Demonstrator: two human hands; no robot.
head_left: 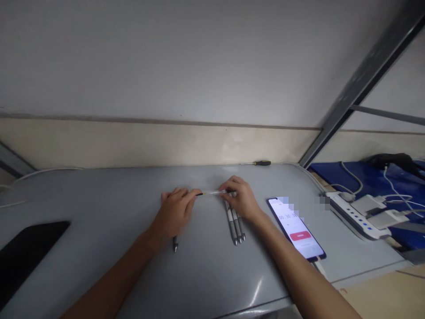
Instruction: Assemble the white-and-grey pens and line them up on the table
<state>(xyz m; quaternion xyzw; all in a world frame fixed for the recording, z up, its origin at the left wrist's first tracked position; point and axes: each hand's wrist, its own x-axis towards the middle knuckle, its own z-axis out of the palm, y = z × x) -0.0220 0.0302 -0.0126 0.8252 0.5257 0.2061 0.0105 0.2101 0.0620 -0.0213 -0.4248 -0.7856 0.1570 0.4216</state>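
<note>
Between my hands is a thin clear pen refill (212,192), held level just above the table, with a dark and yellowish section at its left end. My left hand (177,208) is closed, its thumb and forefinger at that left end. The fingertips of my right hand (241,197) pinch the other end, where a black piece shows. Beneath my right hand lie three white and grey pens (234,221) side by side, tips toward me, upper ends covered. A grey pen tip (175,244) pokes out from under my left hand; the rest of it is hidden.
A lit phone (295,228) showing a timer lies right of my right forearm, cable attached. Farther right is a white power strip (357,217) with chargers and cords. A screwdriver (262,163) rests by the wall. A black flat object (29,252) is at left.
</note>
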